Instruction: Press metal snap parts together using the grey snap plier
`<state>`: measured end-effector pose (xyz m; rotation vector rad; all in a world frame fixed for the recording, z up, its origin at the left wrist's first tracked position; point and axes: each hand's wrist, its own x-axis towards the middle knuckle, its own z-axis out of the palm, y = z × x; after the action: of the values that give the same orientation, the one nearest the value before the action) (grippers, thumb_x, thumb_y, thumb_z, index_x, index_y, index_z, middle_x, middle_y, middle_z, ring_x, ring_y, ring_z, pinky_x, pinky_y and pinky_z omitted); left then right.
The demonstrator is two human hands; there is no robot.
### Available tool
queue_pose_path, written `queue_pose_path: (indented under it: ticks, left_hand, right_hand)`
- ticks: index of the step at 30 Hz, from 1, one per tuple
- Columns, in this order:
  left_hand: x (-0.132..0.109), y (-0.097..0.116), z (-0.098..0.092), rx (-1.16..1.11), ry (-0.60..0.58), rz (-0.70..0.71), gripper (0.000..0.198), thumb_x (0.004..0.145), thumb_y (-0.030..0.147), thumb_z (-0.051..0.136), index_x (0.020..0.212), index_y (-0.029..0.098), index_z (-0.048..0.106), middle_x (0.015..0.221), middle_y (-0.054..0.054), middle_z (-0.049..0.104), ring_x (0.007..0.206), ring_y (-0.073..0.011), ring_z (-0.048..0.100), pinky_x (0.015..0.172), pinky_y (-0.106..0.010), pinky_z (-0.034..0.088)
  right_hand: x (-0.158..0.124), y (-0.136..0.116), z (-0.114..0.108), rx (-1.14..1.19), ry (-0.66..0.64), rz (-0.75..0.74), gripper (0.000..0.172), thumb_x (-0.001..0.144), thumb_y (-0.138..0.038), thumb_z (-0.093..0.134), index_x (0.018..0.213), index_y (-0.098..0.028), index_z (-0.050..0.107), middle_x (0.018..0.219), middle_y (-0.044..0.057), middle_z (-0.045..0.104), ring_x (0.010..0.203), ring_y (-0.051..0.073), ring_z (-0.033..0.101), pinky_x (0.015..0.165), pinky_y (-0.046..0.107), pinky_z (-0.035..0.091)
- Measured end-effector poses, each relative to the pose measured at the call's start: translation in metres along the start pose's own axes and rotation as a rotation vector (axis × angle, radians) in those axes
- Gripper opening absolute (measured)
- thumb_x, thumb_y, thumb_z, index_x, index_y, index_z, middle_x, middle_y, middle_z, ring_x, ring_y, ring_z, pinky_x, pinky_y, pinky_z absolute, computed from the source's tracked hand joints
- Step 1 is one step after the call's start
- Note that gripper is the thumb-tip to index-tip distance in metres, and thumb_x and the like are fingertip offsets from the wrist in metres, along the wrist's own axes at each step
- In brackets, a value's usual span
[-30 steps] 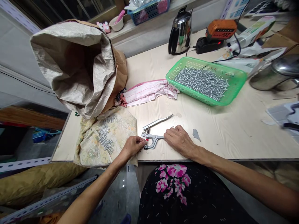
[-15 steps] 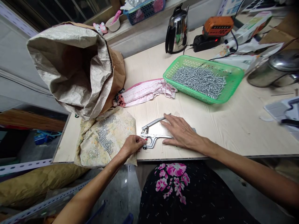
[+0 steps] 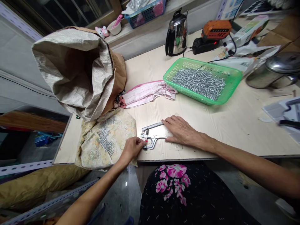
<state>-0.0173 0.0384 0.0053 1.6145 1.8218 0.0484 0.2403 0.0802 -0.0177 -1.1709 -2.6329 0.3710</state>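
Hand pliers [image 3: 153,137] of silvery metal, like snap-fastener pliers with a spring and a red part at the jaw, lie on the table. My right hand [image 3: 181,129] is wrapped round their two handles, which are pressed close together. At the jaw, my left hand [image 3: 134,147] pinches with thumb and finger; whatever small piece is between the fingertips is hidden. Left of it, small metal pins [image 3: 106,137] lie scattered on a floral cloth [image 3: 126,125]. Many more of the same silvery pieces fill a green plastic basket [image 3: 231,89] farther back.
A large open paper sack [image 3: 98,81] stands at the back left. Beside it lies a pink-and-white cloth [image 3: 145,93]. A steel kettle [image 3: 177,34], an orange battery on a charger [image 3: 217,31] and a metal pot [image 3: 274,70] stand toward the back and right.
My right hand has closed on the pliers, bringing the upper handle down toward the lower one. My left hand has stayed at the jaw.
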Motion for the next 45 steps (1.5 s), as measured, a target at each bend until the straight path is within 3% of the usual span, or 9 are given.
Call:
queue_pose_path:
  ticks: [4, 10, 13, 20, 24, 27, 32, 39, 45]
  left_hand:
    - [-0.007, 0.022, 0.013, 0.276, 0.258, 0.389, 0.030, 0.084, 0.037, 0.064, 0.108, 0.018, 0.063, 0.110, -0.010, 0.064, 0.104, -0.0261, 0.057, 0.087, -0.037, 0.048]
    - [0.030, 0.053, 0.021, 0.410, 0.079, 0.828, 0.057, 0.088, 0.034, 0.061, 0.137, 0.018, 0.037, 0.135, -0.015, 0.049, 0.123, -0.0294, 0.046, 0.100, -0.046, 0.043]
    - [0.038, 0.058, 0.016, 0.497, -0.001, 0.836, 0.056, 0.087, 0.035, 0.063, 0.134, 0.016, 0.040, 0.125, -0.013, 0.053, 0.110, -0.0280, 0.051, 0.093, -0.043, 0.047]
    - [0.024, 0.061, 0.025, 0.519, -0.004, 0.790, 0.019, 0.096, 0.032, 0.048, 0.101, 0.016, 0.056, 0.098, -0.009, 0.059, 0.094, -0.0246, 0.051, 0.082, -0.040, 0.048]
    - [0.023, 0.059, 0.034, 0.540, 0.071, 0.724, 0.020, 0.098, 0.028, 0.043, 0.092, 0.016, 0.058, 0.092, -0.008, 0.061, 0.090, -0.0236, 0.053, 0.078, -0.038, 0.048]
    - [0.022, 0.057, 0.038, 0.537, 0.136, 0.684, 0.019, 0.095, 0.029, 0.051, 0.103, 0.014, 0.058, 0.098, -0.010, 0.063, 0.095, -0.0253, 0.056, 0.082, -0.040, 0.051]
    - [0.000, 0.049, 0.062, 0.424, 0.413, 0.722, 0.036, 0.094, 0.020, 0.051, 0.128, 0.013, 0.047, 0.141, -0.020, 0.045, 0.130, -0.0304, 0.043, 0.103, -0.048, 0.045]
    - [-0.022, 0.053, 0.094, 0.295, 0.428, 0.726, 0.025, 0.095, 0.020, 0.048, 0.118, 0.013, 0.055, 0.133, -0.019, 0.053, 0.127, -0.0299, 0.049, 0.108, -0.053, 0.042]
    - [-0.029, 0.055, 0.077, 0.215, 0.453, 0.720, 0.023, 0.095, 0.024, 0.049, 0.114, 0.015, 0.059, 0.124, -0.015, 0.056, 0.116, -0.0251, 0.054, 0.100, -0.044, 0.049]
  right_hand:
    - [-0.003, -0.006, 0.000, 0.037, -0.004, 0.000, 0.044, 0.078, -0.034, 0.074, 0.112, -0.016, 0.053, 0.104, 0.011, 0.058, 0.095, 0.027, 0.050, 0.078, 0.037, 0.042]
    - [-0.011, -0.003, -0.006, 0.117, -0.020, 0.013, 0.060, 0.073, -0.037, 0.078, 0.120, -0.015, 0.049, 0.108, 0.011, 0.056, 0.100, 0.027, 0.050, 0.082, 0.040, 0.045]
    - [-0.017, -0.002, -0.007, 0.069, -0.032, 0.045, 0.055, 0.072, -0.035, 0.079, 0.115, -0.014, 0.052, 0.106, 0.012, 0.056, 0.099, 0.028, 0.050, 0.081, 0.040, 0.046]
    - [-0.022, -0.017, 0.008, -0.016, 0.012, 0.033, 0.007, 0.090, -0.011, 0.053, 0.093, -0.016, 0.058, 0.090, 0.006, 0.057, 0.086, 0.021, 0.049, 0.073, 0.034, 0.040]
    - [-0.017, -0.015, 0.011, 0.004, -0.006, 0.002, 0.020, 0.095, -0.010, 0.043, 0.082, -0.017, 0.057, 0.085, 0.005, 0.057, 0.081, 0.019, 0.048, 0.072, 0.033, 0.039]
    - [-0.013, -0.004, 0.006, 0.048, 0.001, -0.008, 0.012, 0.094, -0.016, 0.048, 0.096, -0.015, 0.060, 0.095, 0.008, 0.060, 0.090, 0.022, 0.051, 0.077, 0.035, 0.043]
    - [-0.010, 0.022, -0.002, 0.156, 0.038, -0.109, 0.055, 0.090, -0.044, 0.058, 0.134, -0.013, 0.045, 0.133, 0.018, 0.050, 0.122, 0.029, 0.044, 0.095, 0.044, 0.041]
    - [0.029, 0.039, 0.012, -0.044, 0.120, 0.091, 0.017, 0.094, -0.023, 0.050, 0.094, -0.016, 0.066, 0.092, 0.009, 0.065, 0.091, 0.024, 0.052, 0.078, 0.036, 0.035]
    - [0.040, 0.035, 0.008, -0.064, 0.184, 0.143, 0.014, 0.094, -0.021, 0.052, 0.095, -0.017, 0.065, 0.095, 0.009, 0.066, 0.091, 0.024, 0.052, 0.076, 0.035, 0.032]
